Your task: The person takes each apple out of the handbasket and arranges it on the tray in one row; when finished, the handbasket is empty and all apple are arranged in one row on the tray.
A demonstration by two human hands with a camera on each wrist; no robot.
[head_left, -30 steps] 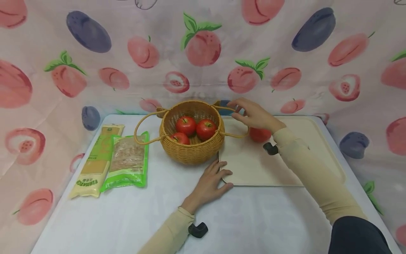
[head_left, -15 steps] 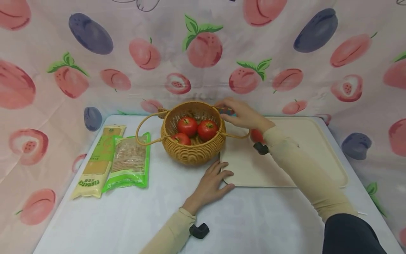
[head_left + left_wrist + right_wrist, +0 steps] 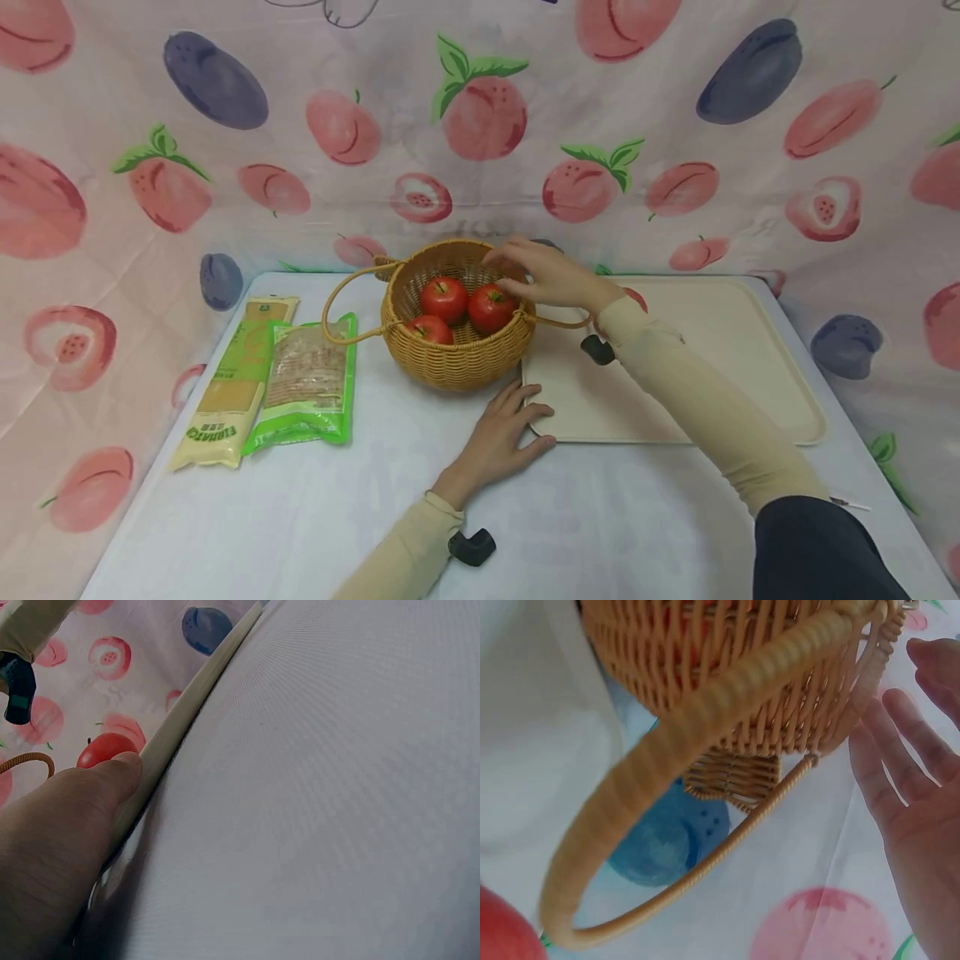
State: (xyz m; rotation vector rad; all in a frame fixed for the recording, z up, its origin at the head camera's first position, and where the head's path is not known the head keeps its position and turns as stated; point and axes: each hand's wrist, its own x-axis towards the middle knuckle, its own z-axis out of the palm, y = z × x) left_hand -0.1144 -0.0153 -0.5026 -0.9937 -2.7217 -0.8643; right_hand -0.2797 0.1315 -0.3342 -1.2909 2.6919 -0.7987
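A round wicker basket [image 3: 453,365] with two looped handles holds three red apples [image 3: 444,298]. My right hand [image 3: 553,275] hovers over the basket's right rim, its fingers loosely bent above the nearest apple [image 3: 489,315]; nothing is in its grasp. In the right wrist view the fingers [image 3: 911,761] spread beside the wicker wall. Just in front of the basket, my left hand [image 3: 491,437] rests at the front left corner of a cream tray [image 3: 720,367]. Its thumb [image 3: 120,776] lies along the tray's edge in the left wrist view. Another apple [image 3: 105,748] sits on the tray, mostly hidden behind my right wrist in the head view.
To the left lie a yellow-green packet [image 3: 225,392] and a green-edged clear bag [image 3: 307,379] with brownish contents, side by side. A fruit-print cloth [image 3: 480,192] hangs behind the white table [image 3: 600,525]. A thin white stick-like object [image 3: 851,504] lies near the right edge.
My right hand has moved left, from above the basket's right handle to over its rim and the apples. The left hand stays in place.
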